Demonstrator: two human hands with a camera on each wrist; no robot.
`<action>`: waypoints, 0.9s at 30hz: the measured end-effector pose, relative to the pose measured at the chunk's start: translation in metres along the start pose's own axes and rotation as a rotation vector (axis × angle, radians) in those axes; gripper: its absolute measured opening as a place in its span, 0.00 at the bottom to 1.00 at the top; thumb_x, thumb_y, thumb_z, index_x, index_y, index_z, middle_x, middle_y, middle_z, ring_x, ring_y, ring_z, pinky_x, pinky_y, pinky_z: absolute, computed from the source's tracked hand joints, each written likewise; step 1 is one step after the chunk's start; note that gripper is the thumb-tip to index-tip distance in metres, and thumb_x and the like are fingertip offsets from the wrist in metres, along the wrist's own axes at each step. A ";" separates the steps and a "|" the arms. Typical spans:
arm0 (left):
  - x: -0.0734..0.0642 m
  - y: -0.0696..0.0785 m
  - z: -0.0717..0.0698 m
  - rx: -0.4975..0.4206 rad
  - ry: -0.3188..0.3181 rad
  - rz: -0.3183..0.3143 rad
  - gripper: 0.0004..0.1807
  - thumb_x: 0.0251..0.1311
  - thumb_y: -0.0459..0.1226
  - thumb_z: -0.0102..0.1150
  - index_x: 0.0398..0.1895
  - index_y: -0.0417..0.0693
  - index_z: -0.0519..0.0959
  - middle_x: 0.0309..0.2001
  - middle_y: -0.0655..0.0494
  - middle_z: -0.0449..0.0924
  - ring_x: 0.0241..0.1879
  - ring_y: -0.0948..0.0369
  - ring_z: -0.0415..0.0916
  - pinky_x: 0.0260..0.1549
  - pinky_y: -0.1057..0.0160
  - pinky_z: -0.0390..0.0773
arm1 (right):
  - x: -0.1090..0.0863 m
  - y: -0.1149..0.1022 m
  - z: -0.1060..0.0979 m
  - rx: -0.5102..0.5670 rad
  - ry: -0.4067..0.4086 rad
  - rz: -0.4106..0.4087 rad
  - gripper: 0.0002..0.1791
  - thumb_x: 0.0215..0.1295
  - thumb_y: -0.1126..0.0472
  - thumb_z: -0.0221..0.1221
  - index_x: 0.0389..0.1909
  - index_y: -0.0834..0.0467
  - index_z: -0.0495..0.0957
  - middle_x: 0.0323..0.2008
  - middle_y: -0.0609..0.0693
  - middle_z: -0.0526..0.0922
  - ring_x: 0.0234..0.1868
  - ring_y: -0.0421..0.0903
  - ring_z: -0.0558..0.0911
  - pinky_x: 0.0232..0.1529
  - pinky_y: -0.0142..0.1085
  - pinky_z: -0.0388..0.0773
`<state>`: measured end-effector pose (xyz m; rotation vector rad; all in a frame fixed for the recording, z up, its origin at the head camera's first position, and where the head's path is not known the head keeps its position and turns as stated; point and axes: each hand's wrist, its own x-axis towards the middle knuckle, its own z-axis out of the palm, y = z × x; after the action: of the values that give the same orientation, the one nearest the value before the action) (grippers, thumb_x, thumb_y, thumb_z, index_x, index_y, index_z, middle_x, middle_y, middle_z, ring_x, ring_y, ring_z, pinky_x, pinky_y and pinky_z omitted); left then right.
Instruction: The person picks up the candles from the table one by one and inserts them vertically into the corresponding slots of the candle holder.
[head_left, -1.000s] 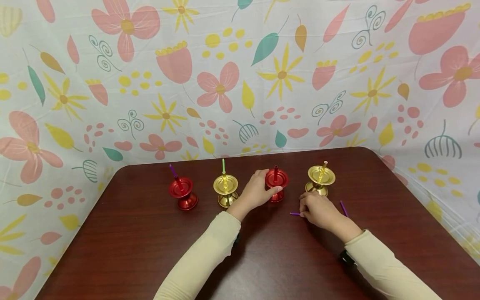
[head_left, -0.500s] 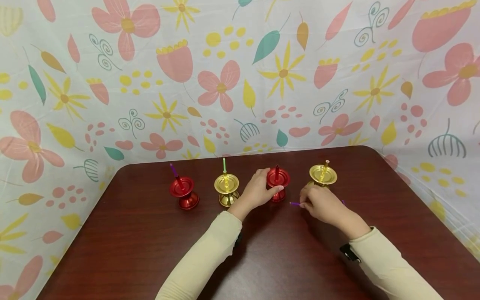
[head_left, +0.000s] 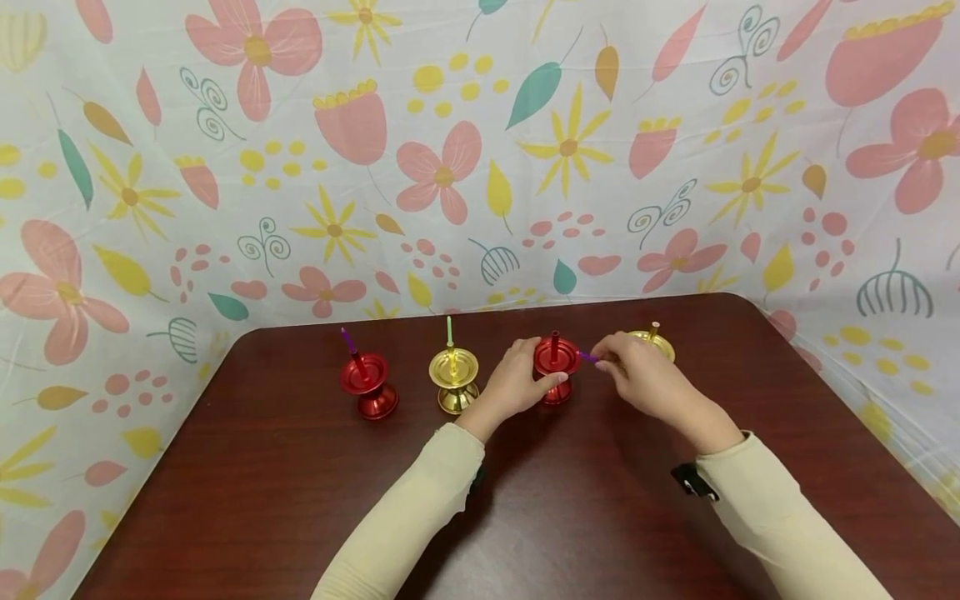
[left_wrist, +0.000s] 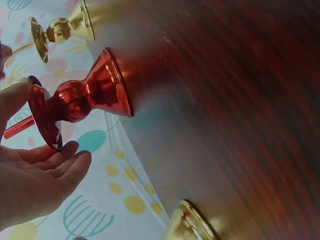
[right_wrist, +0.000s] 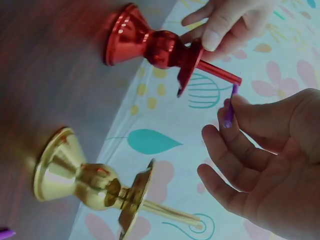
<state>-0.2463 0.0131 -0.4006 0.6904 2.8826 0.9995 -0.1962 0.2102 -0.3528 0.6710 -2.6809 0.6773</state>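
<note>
Left hand [head_left: 516, 382] is gripping the red holder [head_left: 557, 367] at centre-right of the head view, thumb and fingers spanning its rim. Right hand [head_left: 641, 375], just beside at right, is pinching the purple candle [right_wrist: 229, 115] between thumb and forefinger. Gold holder [right_wrist: 101, 186] is standing on the surface [head_left: 300, 500], partly hidden behind that hand.

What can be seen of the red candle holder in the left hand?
The red candle holder looks like shiny metal: flared base, rounded stem, shallow dish and candleless tube. It stands upright on the table between two gold holders. The left hand grips its dish; whether the purple candle touches its tube is unclear.
</note>
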 end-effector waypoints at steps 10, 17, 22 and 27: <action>0.001 0.001 -0.002 -0.009 -0.011 -0.005 0.39 0.60 0.49 0.63 0.68 0.36 0.61 0.60 0.44 0.69 0.58 0.54 0.69 0.58 0.58 0.71 | 0.021 -0.001 0.002 0.126 0.019 0.057 0.07 0.66 0.71 0.56 0.42 0.68 0.79 0.38 0.58 0.79 0.36 0.51 0.78 0.41 0.48 0.78; 0.002 0.000 -0.003 0.001 -0.012 -0.006 0.39 0.60 0.49 0.63 0.68 0.37 0.61 0.60 0.43 0.69 0.59 0.54 0.69 0.58 0.58 0.72 | 0.036 -0.009 0.006 0.253 0.129 0.126 0.09 0.69 0.66 0.55 0.45 0.68 0.74 0.41 0.63 0.80 0.41 0.57 0.79 0.47 0.53 0.76; 0.001 0.000 -0.003 0.005 -0.017 0.002 0.39 0.60 0.49 0.63 0.68 0.36 0.61 0.59 0.43 0.70 0.58 0.54 0.69 0.57 0.58 0.72 | 0.045 -0.010 0.012 0.331 0.222 0.123 0.08 0.67 0.66 0.58 0.43 0.66 0.74 0.38 0.61 0.81 0.41 0.55 0.80 0.47 0.51 0.77; 0.001 0.000 -0.003 0.008 -0.019 0.014 0.39 0.61 0.49 0.62 0.68 0.36 0.61 0.59 0.43 0.70 0.58 0.54 0.69 0.57 0.59 0.72 | 0.052 -0.007 0.019 0.346 0.274 0.101 0.08 0.65 0.66 0.61 0.41 0.65 0.75 0.36 0.59 0.82 0.39 0.53 0.80 0.45 0.49 0.77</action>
<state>-0.2475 0.0114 -0.3981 0.7176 2.8710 0.9776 -0.2395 0.1764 -0.3462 0.4813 -2.3789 1.1858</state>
